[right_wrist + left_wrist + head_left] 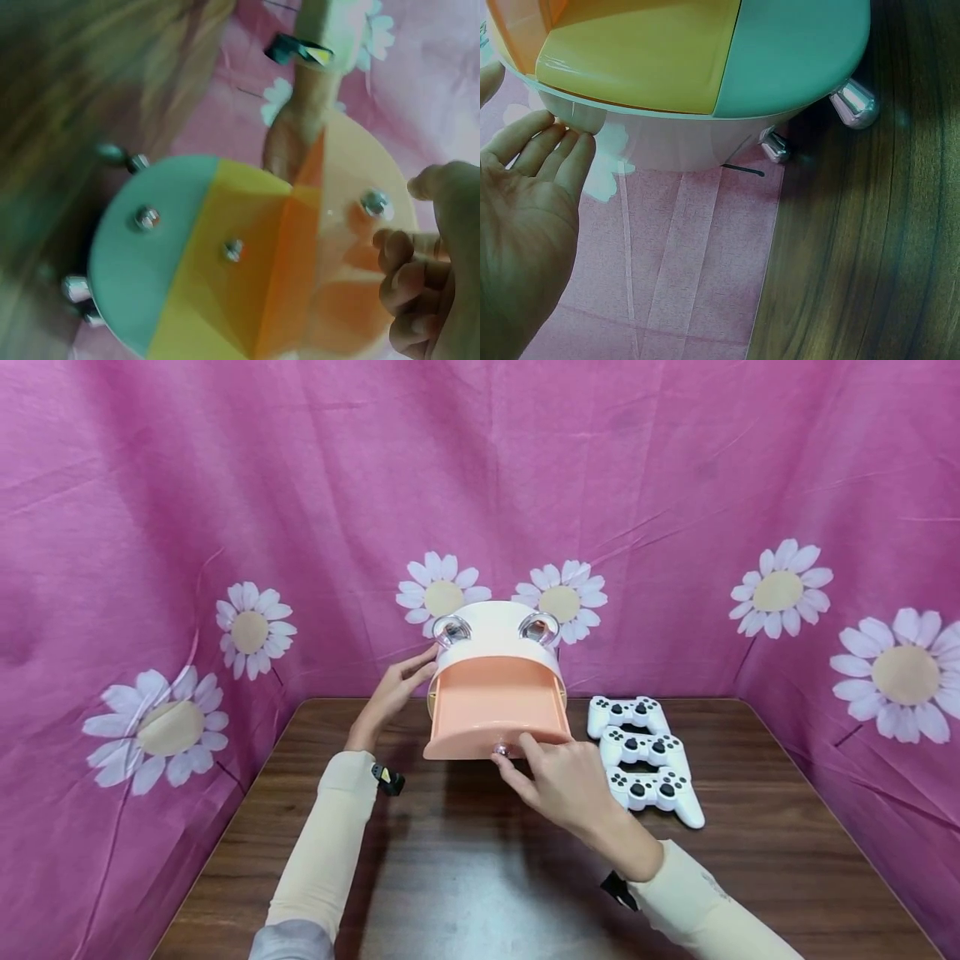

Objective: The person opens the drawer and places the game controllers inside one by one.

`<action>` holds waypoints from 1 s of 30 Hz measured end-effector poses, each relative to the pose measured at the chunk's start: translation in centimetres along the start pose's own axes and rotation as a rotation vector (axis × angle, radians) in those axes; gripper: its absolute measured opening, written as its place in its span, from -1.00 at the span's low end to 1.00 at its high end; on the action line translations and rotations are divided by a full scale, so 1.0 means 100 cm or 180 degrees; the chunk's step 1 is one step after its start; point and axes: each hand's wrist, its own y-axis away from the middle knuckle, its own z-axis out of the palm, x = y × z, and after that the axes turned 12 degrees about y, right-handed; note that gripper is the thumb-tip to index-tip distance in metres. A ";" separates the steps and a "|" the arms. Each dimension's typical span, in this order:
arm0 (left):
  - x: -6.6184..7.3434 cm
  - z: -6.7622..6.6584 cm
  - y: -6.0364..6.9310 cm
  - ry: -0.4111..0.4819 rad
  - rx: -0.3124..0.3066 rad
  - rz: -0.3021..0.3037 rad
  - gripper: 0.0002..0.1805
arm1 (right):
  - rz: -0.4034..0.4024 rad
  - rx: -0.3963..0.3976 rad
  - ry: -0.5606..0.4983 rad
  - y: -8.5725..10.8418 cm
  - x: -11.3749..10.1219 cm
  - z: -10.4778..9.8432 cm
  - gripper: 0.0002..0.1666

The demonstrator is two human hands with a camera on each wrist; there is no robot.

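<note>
On the surface, glossy drawer unit, probably light, stiff; straight-fingered left hand at its side, empty right hand loosely curled beside the knob, likely best hold.

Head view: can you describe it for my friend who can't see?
A person's right hand is at the knob of a pulled-out peach drawer, while the left hand touches the rounded cabinet's side. Three white game controllers lie alongside on the wooden table.

No text or number can be read; the faint grey mark on the right sleeve is illegible.
</note>
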 end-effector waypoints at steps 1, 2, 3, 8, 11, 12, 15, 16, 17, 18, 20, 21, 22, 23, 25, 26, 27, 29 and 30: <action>0.000 0.000 0.000 0.0012 -0.0011 0.0004 -0.39 | -0.0025 0.0015 -0.0088 -0.001 0.004 -0.003 -0.44; -0.001 0.000 0.000 0.0016 -0.0013 0.0006 -0.40 | -0.0036 0.0020 -0.0159 -0.002 0.009 -0.006 -0.45; -0.001 0.000 0.000 0.0011 -0.0016 0.0001 -0.40 | -0.0053 0.0046 -0.0230 -0.004 0.014 -0.009 -0.48; -0.003 -0.001 0.001 0.0014 -0.0015 -0.0046 -0.42 | 0.0010 -0.0062 -0.0353 -0.009 0.041 -0.024 -0.64; -0.002 -0.002 0.000 0.0009 -0.0006 -0.0048 -0.41 | 0.0080 -0.0264 -0.0323 -0.010 0.058 -0.030 -0.70; -0.002 -0.002 0.000 0.0000 -0.0002 -0.0045 -0.40 | 0.0106 -0.0326 -0.0298 -0.010 0.063 -0.032 -0.70; -0.002 -0.001 0.000 -0.0023 0.0007 -0.0029 -0.38 | 0.0167 -0.0480 -0.0255 -0.008 0.079 -0.035 -0.74; -0.001 -0.001 0.000 -0.0024 0.0006 -0.0023 -0.37 | 0.0179 -0.0519 -0.0253 -0.008 0.083 -0.036 -0.78; -0.001 -0.001 0.000 -0.0030 0.0006 -0.0025 -0.37 | 0.0191 -0.0566 -0.0255 -0.007 0.088 -0.037 -0.78; -0.001 -0.001 0.000 -0.0026 0.0005 -0.0028 -0.36 | 0.0204 -0.0623 -0.0260 -0.007 0.092 -0.038 -0.79; -0.001 0.000 0.000 -0.0013 0.0004 -0.0037 -0.36 | 0.0217 -0.0753 -0.0308 -0.006 0.102 -0.039 -0.83; -0.001 0.000 0.000 -0.0006 -0.0001 -0.0039 -0.35 | 0.0208 -0.0827 -0.0328 -0.006 0.107 -0.039 -0.85; -0.001 0.000 0.000 0.0001 -0.0007 -0.0040 -0.35 | 0.0205 -0.0912 -0.0355 -0.005 0.112 -0.040 -0.87; -0.001 0.000 0.000 -0.0003 -0.0006 -0.0040 -0.35 | 0.0201 -0.1011 -0.0379 -0.005 0.117 -0.040 -0.88; -0.001 0.000 0.000 -0.0001 -0.0011 -0.0031 -0.35 | 0.0187 -0.1229 -0.0415 -0.004 0.128 -0.041 -0.86; -0.001 -0.001 0.000 0.0002 -0.0011 -0.0029 -0.35 | 0.0182 -0.1347 -0.0430 -0.002 0.133 -0.040 -0.85; -0.001 -0.001 0.000 -0.0002 -0.0009 -0.0026 -0.36 | 0.0180 -0.1466 -0.0445 -0.001 0.138 -0.040 -0.84; 0.000 -0.001 0.000 -0.0009 -0.0004 -0.0027 -0.37 | 0.0180 -0.1701 -0.0494 0.002 0.148 -0.039 -0.83; 0.000 -0.001 0.000 -0.0008 -0.0006 -0.0029 -0.37 | 0.0178 -0.1820 -0.0536 0.003 0.153 -0.037 -0.82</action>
